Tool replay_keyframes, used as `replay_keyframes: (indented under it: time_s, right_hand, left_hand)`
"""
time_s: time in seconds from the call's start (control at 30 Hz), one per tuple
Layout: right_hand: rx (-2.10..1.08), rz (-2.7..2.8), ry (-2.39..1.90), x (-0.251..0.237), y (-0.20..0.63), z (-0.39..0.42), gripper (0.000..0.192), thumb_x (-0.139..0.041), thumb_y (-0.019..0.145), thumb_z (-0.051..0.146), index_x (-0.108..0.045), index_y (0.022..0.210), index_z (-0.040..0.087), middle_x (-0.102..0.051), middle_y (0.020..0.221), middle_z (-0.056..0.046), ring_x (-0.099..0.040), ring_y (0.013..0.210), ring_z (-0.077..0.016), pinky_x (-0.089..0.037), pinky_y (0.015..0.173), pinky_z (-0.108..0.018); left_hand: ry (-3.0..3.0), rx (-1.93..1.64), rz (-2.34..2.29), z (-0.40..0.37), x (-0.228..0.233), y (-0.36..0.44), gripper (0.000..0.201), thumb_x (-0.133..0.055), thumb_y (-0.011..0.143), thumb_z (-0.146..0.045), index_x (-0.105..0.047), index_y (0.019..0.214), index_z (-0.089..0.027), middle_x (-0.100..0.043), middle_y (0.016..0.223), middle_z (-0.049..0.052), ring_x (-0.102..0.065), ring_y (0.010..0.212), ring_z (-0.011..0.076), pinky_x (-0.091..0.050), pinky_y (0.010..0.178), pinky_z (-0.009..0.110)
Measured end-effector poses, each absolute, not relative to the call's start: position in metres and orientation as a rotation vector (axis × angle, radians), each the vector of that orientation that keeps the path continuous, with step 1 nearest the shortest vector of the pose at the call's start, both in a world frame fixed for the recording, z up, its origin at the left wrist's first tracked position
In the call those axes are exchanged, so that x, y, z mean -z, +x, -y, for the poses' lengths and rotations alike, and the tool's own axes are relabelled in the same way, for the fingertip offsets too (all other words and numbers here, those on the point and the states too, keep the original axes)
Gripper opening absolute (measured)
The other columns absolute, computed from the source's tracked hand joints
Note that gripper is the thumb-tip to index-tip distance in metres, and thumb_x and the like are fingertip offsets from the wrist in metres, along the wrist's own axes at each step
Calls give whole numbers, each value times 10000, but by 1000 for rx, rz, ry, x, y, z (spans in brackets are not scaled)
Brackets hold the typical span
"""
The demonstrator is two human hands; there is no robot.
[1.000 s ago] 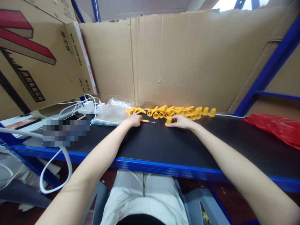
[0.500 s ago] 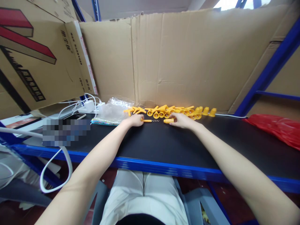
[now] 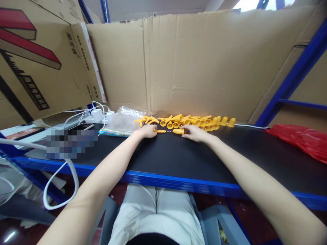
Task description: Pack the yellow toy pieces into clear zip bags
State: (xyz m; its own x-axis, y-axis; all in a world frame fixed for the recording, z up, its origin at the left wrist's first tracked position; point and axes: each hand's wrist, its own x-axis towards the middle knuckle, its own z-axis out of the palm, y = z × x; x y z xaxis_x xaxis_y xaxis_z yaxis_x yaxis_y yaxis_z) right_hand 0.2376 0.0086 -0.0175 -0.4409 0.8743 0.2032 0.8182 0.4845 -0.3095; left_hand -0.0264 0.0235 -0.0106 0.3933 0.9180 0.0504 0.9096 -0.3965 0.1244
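Observation:
My left hand (image 3: 146,130) rests on the black shelf top (image 3: 178,156) and pinches a thin yellow threaded pin with a small metal spring at its tip (image 3: 161,131). A short yellow plastic sleeve (image 3: 178,131) lies on its side in the fingers of my right hand (image 3: 194,132), its open end facing the spring and almost touching it. Just behind both hands a row of several yellow plastic caps and forked pieces (image 3: 194,121) lies along the foot of the cardboard wall.
A clear plastic bag (image 3: 122,121) lies left of my left hand. White chargers and cables (image 3: 95,115) and a phone (image 3: 81,127) sit further left. A red plastic bag (image 3: 301,139) lies at the right. Cardboard (image 3: 204,61) walls the back; a blue rail (image 3: 178,182) edges the front.
My right hand tipped the yellow sleeve from upright onto its side and slid it left toward the spring end of the pin. My left hand has stayed in place.

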Motion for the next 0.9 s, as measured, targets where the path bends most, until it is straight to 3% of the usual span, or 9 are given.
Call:
replay_keyframes:
  time_s: [0.27,0.5,0.73,0.9]
  right_hand:
    - [-121,2432,-1369,23,237,-13,400,-595,745,230,-553,1129,125,-625,987,-103,-585,872,-202,-448,807,-331]
    - [-88,2395,-1101,17,234,-8,367,-549,771,209,-539,1132,141,-568,1128,-117,-536,1019,-205,-402,915,-358]
    - [-477,2116,-1024,10,233,-7,409,-559,765,262,-493,1159,175,-579,1076,-100,-580,917,-175,-465,841,-364]
    - [-530,2067,-984,7,236,-8,424,-584,744,308,-541,1138,156,-613,997,-102,-597,853,-186,-468,832,-387]
  left_hand:
    - [2587,-224,-1597,-21,11,-24,288,-457,732,-274,-560,990,-197,-626,970,64,-577,894,219,-445,748,302]
    - [2746,-557,-1437,-22,16,-21,339,-475,735,-250,-496,1070,-202,-610,944,54,-570,878,191,-431,765,273]
    - [2720,-820,-1556,-17,9,-20,296,-481,752,-297,-500,1040,-227,-596,758,11,-556,691,161,-391,609,243]
    - [2704,-876,-1574,-14,7,-19,284,-513,719,-294,-541,994,-228,-586,705,-3,-533,634,144,-341,562,224]
